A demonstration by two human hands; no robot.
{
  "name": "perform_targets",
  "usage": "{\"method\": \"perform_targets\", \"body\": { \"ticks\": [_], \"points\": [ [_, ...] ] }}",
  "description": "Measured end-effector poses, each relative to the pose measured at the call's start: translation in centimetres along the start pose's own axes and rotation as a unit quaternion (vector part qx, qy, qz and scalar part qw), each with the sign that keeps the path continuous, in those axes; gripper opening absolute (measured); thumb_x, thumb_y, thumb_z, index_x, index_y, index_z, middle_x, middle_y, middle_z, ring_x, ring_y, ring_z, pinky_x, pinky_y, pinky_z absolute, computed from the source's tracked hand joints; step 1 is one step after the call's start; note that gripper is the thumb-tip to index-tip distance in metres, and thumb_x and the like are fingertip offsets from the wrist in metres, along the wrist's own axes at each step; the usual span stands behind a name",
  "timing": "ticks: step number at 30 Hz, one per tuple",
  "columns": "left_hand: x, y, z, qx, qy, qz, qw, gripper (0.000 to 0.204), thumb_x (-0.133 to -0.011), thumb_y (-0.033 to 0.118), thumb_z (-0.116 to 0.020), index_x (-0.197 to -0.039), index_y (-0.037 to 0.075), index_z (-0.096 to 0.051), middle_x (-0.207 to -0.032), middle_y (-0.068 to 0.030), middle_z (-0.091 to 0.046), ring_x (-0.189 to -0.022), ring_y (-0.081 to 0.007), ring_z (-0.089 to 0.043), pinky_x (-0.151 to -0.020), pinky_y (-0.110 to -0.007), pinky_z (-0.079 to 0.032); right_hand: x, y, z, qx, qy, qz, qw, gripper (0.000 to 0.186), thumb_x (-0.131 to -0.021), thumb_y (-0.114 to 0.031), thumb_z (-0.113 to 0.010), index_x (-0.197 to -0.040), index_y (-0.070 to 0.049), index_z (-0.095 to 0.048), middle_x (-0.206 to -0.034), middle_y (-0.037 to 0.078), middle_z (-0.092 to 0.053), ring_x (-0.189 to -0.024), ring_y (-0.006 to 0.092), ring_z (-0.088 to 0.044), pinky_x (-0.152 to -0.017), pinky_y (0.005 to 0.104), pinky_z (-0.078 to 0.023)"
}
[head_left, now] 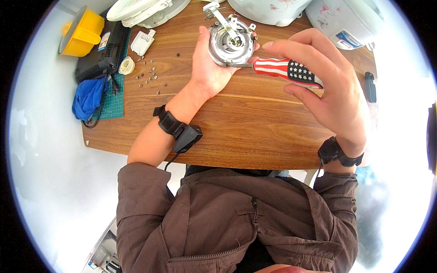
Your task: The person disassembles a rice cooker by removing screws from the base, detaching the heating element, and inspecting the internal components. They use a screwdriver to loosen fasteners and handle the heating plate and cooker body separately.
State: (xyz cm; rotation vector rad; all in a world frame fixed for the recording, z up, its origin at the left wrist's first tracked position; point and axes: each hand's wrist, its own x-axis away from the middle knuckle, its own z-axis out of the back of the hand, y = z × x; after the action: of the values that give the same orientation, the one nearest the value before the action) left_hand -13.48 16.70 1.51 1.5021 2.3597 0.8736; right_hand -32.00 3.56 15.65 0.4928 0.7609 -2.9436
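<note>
My left hand point(207, 73) is closed around the edge of a round metal heating plate assembly point(220, 55), its bracket and terminals facing up. A screwdriver point(276, 67) with a red, white and black star-patterned handle lies level, its shaft meeting the near right rim of the metal part. My right hand point(339, 86) curves loosely round that handle, fingers above and thumb below, with gaps visible between them and the grip. The handle's butt end sits close to the palm; how firmly it presses there, I cannot tell.
Several small screws point(146, 78) lie scattered on the wooden table point(255, 132), beside a white plastic piece point(143, 42) and a cream round cap point(127, 66). Far left are a yellow container point(84, 34), a black case point(98, 59) and a blue cloth point(88, 98). White appliance bodies point(348, 20) line the back.
</note>
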Motion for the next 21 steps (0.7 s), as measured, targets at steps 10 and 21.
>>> {"method": "perform_targets", "body": {
  "ticks": [10, 21],
  "points": [
    [-0.2, -0.3, 0.2, -0.011, -0.017, 0.010, 1.000, 0.081, -0.107, 0.067, -0.016, -0.145, 0.005, -0.049, -0.135, -0.0197, -0.064, -0.121, -0.0365, -0.064, -0.100, -0.051, -0.055, 0.0, -0.1, 0.0, 0.007, 0.081, -0.050, 0.995, 0.043, -0.080, 0.002, -0.078, -0.122, -0.004, -0.071, -0.100, 0.009, -0.076, -0.089, 0.0178, -0.073, -0.081, 0.0291, -0.057],
    [0.4, 0.0, -0.3, -0.032, -0.002, 0.007, 0.999, 0.083, -0.106, 0.069, -0.015, -0.147, 0.005, -0.049, -0.138, -0.0191, -0.063, -0.121, -0.0366, -0.065, -0.096, -0.049, -0.055, -0.4, 0.5, -1.1, 0.016, 0.081, 0.000, 0.997, 0.035, -0.081, -0.002, -0.079, -0.115, -0.002, -0.072, -0.102, 0.011, -0.075, -0.089, 0.0208, -0.073, -0.079, 0.0294, -0.057]
  ]
}}
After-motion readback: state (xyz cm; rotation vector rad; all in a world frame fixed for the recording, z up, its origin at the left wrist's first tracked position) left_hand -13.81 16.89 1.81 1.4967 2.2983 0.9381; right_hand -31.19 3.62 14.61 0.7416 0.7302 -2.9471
